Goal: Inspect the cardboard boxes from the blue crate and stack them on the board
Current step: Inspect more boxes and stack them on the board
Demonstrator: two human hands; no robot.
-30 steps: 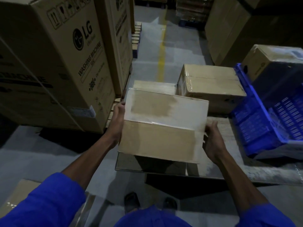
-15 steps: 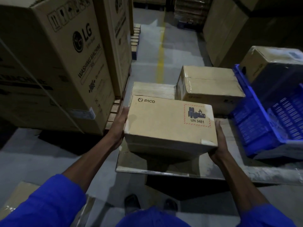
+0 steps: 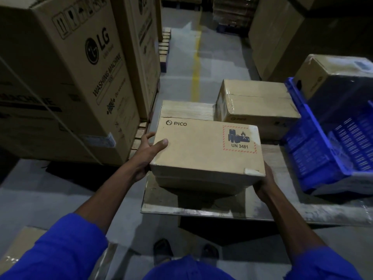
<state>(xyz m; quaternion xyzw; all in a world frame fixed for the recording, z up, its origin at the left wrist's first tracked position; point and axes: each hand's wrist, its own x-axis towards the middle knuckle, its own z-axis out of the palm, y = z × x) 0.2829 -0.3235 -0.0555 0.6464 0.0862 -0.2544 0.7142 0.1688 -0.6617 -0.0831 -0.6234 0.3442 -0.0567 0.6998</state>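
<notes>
Tan PICO box (image 3: 205,146), UN 3481 label up, level over the board (image 3: 201,207); another box (image 3: 256,102) at one o'clock; blue crate (image 3: 323,150) at three o'clock.

the person wears a bright blue top; its left sleeve (image 3: 54,249) and right sleeve (image 3: 321,263) are both pushed up above the elbow, leaving the forearms bare. the cloth looks plain, with soft folds and no visible print or badge. both the left hand (image 3: 146,156) and right hand (image 3: 264,183) are bare, with no gloves, rings or watch showing. below, 2 dark shoes (image 3: 162,249) peek out past the blue hem (image 3: 187,269); their details are too dim to tell.
</notes>
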